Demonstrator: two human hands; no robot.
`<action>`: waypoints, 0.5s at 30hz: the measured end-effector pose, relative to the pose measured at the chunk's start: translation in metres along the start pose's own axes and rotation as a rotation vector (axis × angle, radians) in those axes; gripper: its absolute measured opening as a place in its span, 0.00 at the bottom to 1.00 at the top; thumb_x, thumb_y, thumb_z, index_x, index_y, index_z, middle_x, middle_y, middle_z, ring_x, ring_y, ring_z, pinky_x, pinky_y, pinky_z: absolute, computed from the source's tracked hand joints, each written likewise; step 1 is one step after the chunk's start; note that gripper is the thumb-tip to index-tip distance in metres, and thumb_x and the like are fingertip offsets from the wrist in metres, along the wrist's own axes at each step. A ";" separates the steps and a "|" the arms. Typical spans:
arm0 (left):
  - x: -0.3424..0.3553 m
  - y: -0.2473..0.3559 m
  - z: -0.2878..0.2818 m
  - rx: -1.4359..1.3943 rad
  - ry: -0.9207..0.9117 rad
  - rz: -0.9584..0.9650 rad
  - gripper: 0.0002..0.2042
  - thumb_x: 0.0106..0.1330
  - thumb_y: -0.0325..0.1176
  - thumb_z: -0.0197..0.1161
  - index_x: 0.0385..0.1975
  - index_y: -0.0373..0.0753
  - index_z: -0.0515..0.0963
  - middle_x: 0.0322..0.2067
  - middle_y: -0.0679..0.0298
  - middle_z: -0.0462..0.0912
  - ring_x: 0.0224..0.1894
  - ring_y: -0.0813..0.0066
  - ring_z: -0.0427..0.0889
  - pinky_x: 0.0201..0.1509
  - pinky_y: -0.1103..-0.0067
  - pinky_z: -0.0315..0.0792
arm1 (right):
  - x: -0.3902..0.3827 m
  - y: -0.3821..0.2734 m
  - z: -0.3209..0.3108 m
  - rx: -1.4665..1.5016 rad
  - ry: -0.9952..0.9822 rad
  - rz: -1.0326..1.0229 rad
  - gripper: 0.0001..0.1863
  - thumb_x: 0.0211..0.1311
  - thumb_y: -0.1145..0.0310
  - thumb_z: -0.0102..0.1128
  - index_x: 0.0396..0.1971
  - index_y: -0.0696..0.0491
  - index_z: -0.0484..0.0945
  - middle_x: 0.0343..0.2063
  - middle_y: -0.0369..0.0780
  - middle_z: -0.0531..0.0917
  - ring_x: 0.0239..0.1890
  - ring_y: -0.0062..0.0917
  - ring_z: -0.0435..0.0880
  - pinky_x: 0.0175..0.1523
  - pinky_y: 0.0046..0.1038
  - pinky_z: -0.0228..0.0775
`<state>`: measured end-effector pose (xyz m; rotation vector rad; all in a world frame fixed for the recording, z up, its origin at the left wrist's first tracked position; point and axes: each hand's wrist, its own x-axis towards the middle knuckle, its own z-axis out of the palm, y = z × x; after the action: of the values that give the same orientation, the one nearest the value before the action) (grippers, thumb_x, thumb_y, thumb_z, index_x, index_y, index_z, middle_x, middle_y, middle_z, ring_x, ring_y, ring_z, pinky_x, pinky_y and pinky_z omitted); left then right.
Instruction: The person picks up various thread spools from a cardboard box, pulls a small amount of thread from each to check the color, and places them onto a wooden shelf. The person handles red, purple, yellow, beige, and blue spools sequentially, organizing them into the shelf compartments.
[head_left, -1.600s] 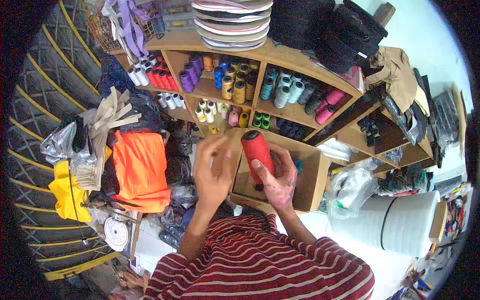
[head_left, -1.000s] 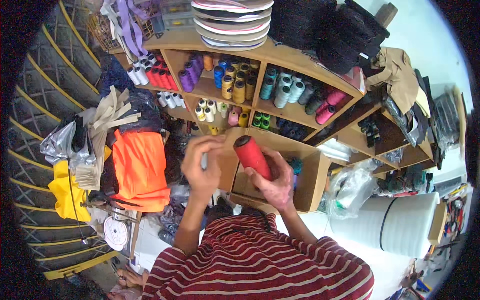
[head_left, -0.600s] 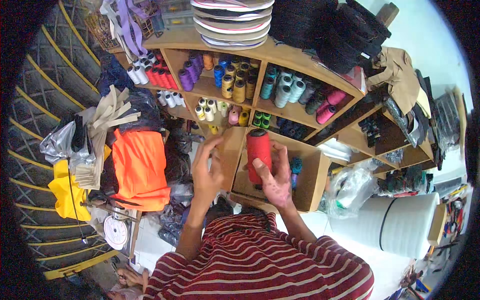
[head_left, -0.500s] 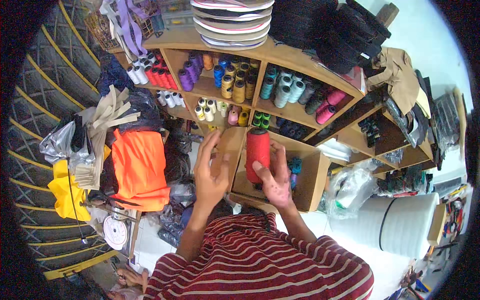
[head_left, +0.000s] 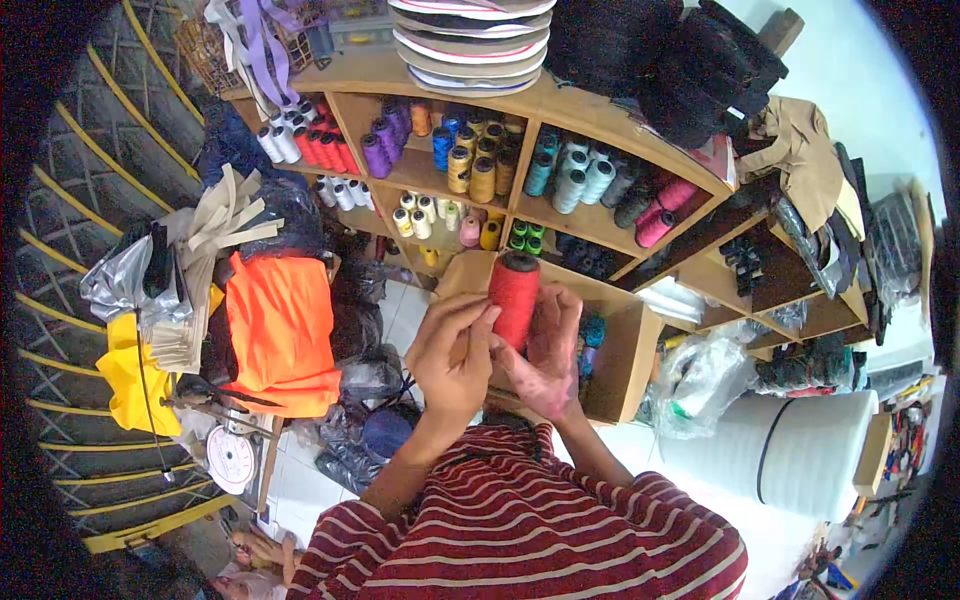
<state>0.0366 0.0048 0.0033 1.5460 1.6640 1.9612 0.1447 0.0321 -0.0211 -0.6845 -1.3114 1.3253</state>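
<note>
Grasping the spool [head_left: 515, 305], likely light, best held mid-body, was the right hand [head_left: 548, 368]; the left hand [head_left: 453, 362], grip unclear, sat alongside.

No lettering is showing legibly. A flat, round white disc [head_left: 231, 450] is bearing faint reddish marks, and a small, rectangular white tag [head_left: 735, 112] is sitting on dark black rolled material [head_left: 705, 75], both unreadable.
</note>
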 end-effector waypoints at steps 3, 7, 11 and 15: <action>0.004 -0.001 0.001 0.096 -0.016 0.031 0.04 0.60 0.24 0.63 0.29 0.32 0.74 0.30 0.55 0.80 0.32 0.60 0.80 0.38 0.72 0.73 | 0.002 -0.002 0.000 -0.082 0.006 -0.025 0.36 0.49 0.76 0.70 0.54 0.55 0.54 0.49 0.44 0.68 0.53 0.29 0.71 0.57 0.32 0.67; 0.007 -0.016 -0.005 0.123 0.008 -0.021 0.06 0.66 0.28 0.55 0.31 0.32 0.71 0.24 0.56 0.74 0.25 0.59 0.75 0.32 0.71 0.70 | 0.001 -0.008 0.000 -0.156 0.073 0.092 0.37 0.47 0.73 0.74 0.54 0.56 0.57 0.48 0.43 0.70 0.50 0.28 0.74 0.54 0.32 0.70; 0.008 -0.028 -0.025 0.160 -0.072 -0.186 0.04 0.65 0.26 0.56 0.34 0.32 0.73 0.28 0.57 0.78 0.29 0.64 0.78 0.35 0.74 0.71 | 0.001 -0.016 -0.005 -0.320 0.067 0.143 0.38 0.46 0.69 0.75 0.55 0.57 0.61 0.46 0.43 0.73 0.48 0.28 0.76 0.51 0.31 0.73; 0.015 -0.022 -0.018 0.011 -0.023 -0.169 0.10 0.63 0.24 0.61 0.44 0.32 0.76 0.37 0.55 0.82 0.42 0.65 0.81 0.44 0.77 0.73 | 0.001 -0.014 -0.007 -0.395 0.058 0.109 0.38 0.44 0.67 0.75 0.55 0.57 0.63 0.44 0.43 0.75 0.47 0.29 0.77 0.51 0.30 0.72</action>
<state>0.0054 0.0114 -0.0024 1.3762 1.7364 1.8454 0.1547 0.0325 -0.0094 -1.0711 -1.5231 1.1301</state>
